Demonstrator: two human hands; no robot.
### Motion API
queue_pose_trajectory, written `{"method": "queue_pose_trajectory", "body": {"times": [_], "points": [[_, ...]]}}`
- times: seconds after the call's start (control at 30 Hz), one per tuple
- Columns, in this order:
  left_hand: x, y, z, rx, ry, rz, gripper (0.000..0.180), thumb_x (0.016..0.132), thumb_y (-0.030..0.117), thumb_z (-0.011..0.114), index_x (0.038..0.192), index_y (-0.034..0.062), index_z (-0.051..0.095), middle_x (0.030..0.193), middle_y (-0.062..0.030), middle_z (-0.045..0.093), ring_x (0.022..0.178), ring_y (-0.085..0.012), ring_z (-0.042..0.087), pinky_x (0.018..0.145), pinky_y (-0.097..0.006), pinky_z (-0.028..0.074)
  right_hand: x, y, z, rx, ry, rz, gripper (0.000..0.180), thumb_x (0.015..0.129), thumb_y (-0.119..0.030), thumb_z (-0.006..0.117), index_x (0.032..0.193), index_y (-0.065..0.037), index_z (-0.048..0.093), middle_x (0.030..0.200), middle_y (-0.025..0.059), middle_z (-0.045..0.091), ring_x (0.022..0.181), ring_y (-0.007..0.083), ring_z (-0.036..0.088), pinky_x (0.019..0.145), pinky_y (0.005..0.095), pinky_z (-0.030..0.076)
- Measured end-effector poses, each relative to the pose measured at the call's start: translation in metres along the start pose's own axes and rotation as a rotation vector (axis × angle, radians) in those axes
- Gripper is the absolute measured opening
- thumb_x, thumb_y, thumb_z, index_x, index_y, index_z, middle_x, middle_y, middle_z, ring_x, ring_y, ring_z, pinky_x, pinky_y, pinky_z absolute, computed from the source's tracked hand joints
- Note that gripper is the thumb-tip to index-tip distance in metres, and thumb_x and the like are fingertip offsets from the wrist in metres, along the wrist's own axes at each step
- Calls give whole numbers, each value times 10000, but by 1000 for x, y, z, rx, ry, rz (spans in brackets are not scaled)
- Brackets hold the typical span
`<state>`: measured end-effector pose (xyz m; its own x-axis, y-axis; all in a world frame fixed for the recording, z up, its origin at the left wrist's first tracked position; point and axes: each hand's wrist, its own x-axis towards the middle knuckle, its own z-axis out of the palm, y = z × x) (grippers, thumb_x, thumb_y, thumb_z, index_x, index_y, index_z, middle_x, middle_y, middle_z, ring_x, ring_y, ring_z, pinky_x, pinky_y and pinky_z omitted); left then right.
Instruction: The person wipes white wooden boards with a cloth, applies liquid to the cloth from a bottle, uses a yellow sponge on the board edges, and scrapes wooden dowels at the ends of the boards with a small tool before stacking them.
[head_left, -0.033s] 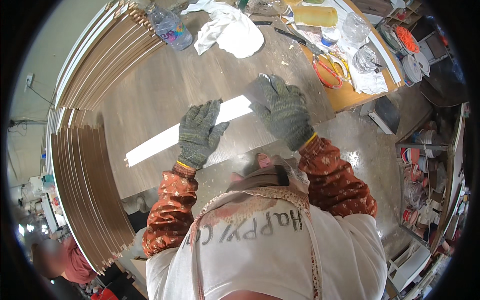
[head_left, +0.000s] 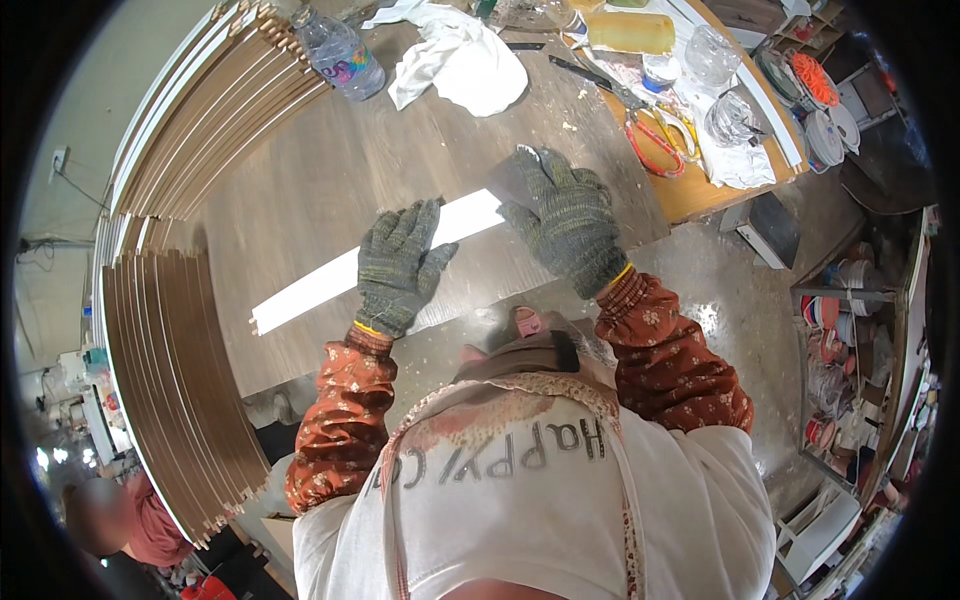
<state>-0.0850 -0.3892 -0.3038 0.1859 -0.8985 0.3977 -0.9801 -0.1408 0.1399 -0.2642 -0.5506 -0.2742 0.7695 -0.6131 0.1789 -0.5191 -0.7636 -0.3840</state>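
Observation:
A long white strip (head_left: 310,290) lies aslant on the wood-look tabletop (head_left: 300,215), its left end showing bare wood. My left hand (head_left: 396,265), in a dark green knitted glove, rests flat across the strip with its thumb spread to the right. At the strip's right end, my right hand (head_left: 575,222), gloved alike, has a thin dark grey sheet (head_left: 507,184) under its fingers and thumb. The sheet covers part of the strip there. Whatever lies beneath the right palm is hidden.
Stacked brown strips (head_left: 165,370) with white edges line the left side. A plastic bottle (head_left: 345,60) and a white cloth (head_left: 460,62) stand at the back. Red-handled scissors (head_left: 655,150) lie on an orange-brown board (head_left: 700,200) at right. Another person (head_left: 150,520) is at lower left.

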Motion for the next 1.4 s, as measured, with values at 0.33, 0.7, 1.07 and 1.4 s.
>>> {"method": "queue_pose_trajectory", "body": {"times": [0.33,0.7,1.07,1.4], "points": [[6,5,-5,-12,-42,-14,499,785,279,709,1223,73,586,1191,-130,619,1053,-327,589,970,-445,412,4,14,-2,-81,-20,-86,562,862,-426,557,1317,-104,486,1302,101,507,1029,324,550,878,460,434],[-1,2,-2,2,9,1,494,774,276,720,1215,88,602,1186,-114,626,1049,-313,600,978,-439,421,-43,61,-41,423,50,56,560,834,-285,656,1306,-38,485,1207,185,556,1042,392,542,915,447,434],[-1,0,-5,-24,17,2,485,770,273,720,1199,78,606,1161,-124,636,1046,-314,603,973,-443,421,-30,60,-14,-14,195,-37,629,786,-306,665,1341,-93,460,1338,121,467,1122,355,501,944,455,409],[4,4,-11,-150,136,4,219,810,168,682,992,47,672,1039,-143,669,951,-334,627,875,-428,482,25,43,-23,-104,144,-42,712,822,-497,582,1418,-160,386,1470,124,331,1362,336,280,1112,513,179]]}}
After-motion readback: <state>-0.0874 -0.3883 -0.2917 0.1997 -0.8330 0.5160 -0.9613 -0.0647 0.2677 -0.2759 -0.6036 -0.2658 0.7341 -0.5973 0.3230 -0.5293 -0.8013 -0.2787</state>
